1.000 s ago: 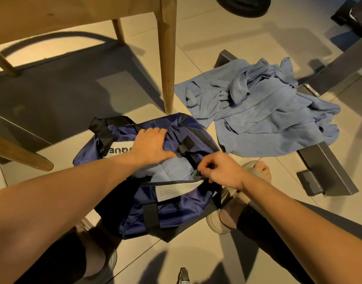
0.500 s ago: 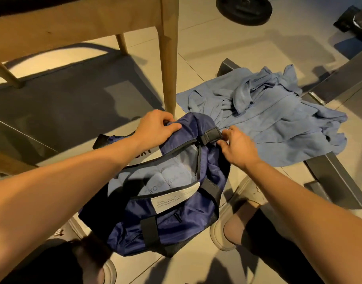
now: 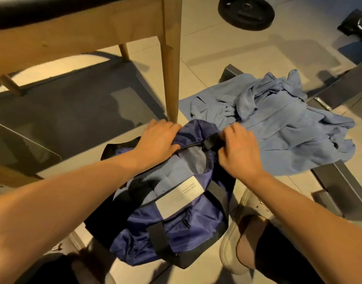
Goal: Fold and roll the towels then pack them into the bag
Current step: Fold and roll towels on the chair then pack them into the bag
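Since a sec ago both hands have left the middle of the bag's mouth & gone to its far end; in the last half sec they have barely shifted.

We look down on a navy bag [image 3: 176,228] w/ black straps, lying on the tiled floor [image 3: 206,48]. Its far end is just beside the foot of a wooden leg [image 3: 172,78].

Our left forearm comes in from lower left, across the bag's left side. Our left hand [image 3: 158,140] lies palm down on the far end, fingers curled over bunched navy fabric & gripping it.

Our right forearm comes in from lower right. Our right hand [image 3: 237,152] is knuckles up, fingers curled tight, pinching a black tab [image 3: 212,141] at the end of the bag's opening. Both hands are near each other w/ the tab between them.

The mouth is partly open, and pale blue packed towels [image 3: 172,175] fill it on our side of the hands. More pale blue loose towels [image 3: 288,128] lie crumpled in a heap on the floor, just beyond the bag's far end & to its right.

Along the near lip of the opening runs a white label [image 3: 180,196] w/ lines of small grey print, too small to read.

Also on the floor: a pale shoe [image 3: 229,253] against the bag's right side, a grey metal bar [image 3: 344,187] right of the heap, and a black weight plate [image 3: 246,12] well beyond.
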`<state>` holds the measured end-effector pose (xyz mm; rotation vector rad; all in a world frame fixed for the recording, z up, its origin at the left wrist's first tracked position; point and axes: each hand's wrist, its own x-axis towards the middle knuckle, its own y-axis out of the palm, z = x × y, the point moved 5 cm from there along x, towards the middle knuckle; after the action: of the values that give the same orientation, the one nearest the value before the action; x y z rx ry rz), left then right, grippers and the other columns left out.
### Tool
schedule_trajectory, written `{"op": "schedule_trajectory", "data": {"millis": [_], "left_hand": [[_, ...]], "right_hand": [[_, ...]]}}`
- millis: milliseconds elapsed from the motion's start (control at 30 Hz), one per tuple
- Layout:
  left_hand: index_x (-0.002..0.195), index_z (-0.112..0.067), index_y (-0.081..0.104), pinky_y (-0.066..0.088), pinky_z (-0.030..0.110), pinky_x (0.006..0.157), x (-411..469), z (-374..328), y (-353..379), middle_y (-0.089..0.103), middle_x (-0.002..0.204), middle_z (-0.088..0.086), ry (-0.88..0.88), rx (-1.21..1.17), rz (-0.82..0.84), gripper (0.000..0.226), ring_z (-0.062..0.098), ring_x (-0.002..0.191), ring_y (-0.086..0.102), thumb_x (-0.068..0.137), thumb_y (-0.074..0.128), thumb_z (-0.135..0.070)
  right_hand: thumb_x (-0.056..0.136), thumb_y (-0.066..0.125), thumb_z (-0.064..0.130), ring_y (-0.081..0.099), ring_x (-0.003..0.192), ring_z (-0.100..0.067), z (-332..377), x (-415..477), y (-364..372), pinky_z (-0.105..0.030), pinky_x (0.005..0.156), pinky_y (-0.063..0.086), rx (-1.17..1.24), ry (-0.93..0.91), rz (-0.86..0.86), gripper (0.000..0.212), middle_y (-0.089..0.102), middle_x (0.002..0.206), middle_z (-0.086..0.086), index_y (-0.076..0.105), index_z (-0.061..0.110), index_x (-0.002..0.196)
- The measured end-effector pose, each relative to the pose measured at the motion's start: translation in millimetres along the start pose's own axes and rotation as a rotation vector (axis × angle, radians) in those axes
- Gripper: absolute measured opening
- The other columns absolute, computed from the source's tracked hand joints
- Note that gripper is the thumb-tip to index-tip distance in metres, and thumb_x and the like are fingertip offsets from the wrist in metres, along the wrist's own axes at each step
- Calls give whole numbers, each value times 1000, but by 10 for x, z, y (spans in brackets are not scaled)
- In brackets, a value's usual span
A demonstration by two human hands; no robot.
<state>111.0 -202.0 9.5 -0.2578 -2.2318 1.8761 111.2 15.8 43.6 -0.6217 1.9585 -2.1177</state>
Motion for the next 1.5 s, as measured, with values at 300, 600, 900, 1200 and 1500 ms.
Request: {"op": "schedule_trajectory", "data": {"millis": [300, 600, 900, 1200, 1500], "left_hand": [[80, -19, 61, 33, 38, 74, 399, 65, -95, 68, 86, 7, -187, -111, -39, 18, 34, 88, 61, 93, 63, -32], [127, -18, 61, 55, 43, 80, 614, -244, -306, 66, 116, 5, -69, -299, -57, 46, 27, 106, 60, 83, 56, -28], [99, -15, 73, 42, 31, 65, 1556, -1262, 150, 69, 91, 3, 88, -287, 229, 23, 21, 82, 59, 91, 70, -36], [108, -21, 60, 45, 34, 79, 1533, -2312, 1141, 67, 110, 2, 354, 229, 734, 46, 23, 104, 65, 76, 84, -44], [79, -8, 61, 44, 32, 60, 1955, -2035, 667, 58, 73, 12, -25, -345, 679, 6, 33, 75, 62, 83, 65, -8]], "right_hand": [[82, 67, 31, 56, 83, -29, 325, -492, 433, -43, 79, 41, -215, -508, 304, 14, 63, 82, -4, 68, 18, 79], [98, 50, 22, 52, 73, -31, -398, 144, -55, -35, 59, 28, 190, 109, 53, 22, 59, 80, -10, 55, 9, 81], [97, 63, 26, 50, 118, -37, -2133, 291, 559, -46, 83, 50, -196, 221, 637, 41, 47, 138, -12, 57, 15, 136], [79, 72, 27, 58, 115, -35, -2230, -218, 982, -44, 89, 54, 10, 106, 899, 54, 50, 133, -8, 61, 21, 132], [72, 82, 44, 59, 112, -29, -2371, -257, 850, -41, 91, 52, 148, 165, 883, 69, 55, 124, -3, 57, 21, 133]]}}
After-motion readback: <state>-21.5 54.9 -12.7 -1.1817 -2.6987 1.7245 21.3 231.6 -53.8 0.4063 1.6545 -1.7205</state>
